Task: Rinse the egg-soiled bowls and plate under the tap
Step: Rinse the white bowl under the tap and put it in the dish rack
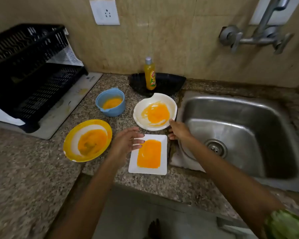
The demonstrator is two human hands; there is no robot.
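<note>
both hands point(128, 142) point(178, 129) over square plate point(148, 168) — bowls point(154, 100) beside

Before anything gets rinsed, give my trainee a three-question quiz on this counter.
1. True or false: the tap is running.
2. How many egg-soiled dishes sit on the counter?
3. Which dish is nearest the left hand: A) blue bowl B) square white plate C) yellow-rimmed bowl?

Key: 1 false, no water shows; 2 four; 3 B.
</note>
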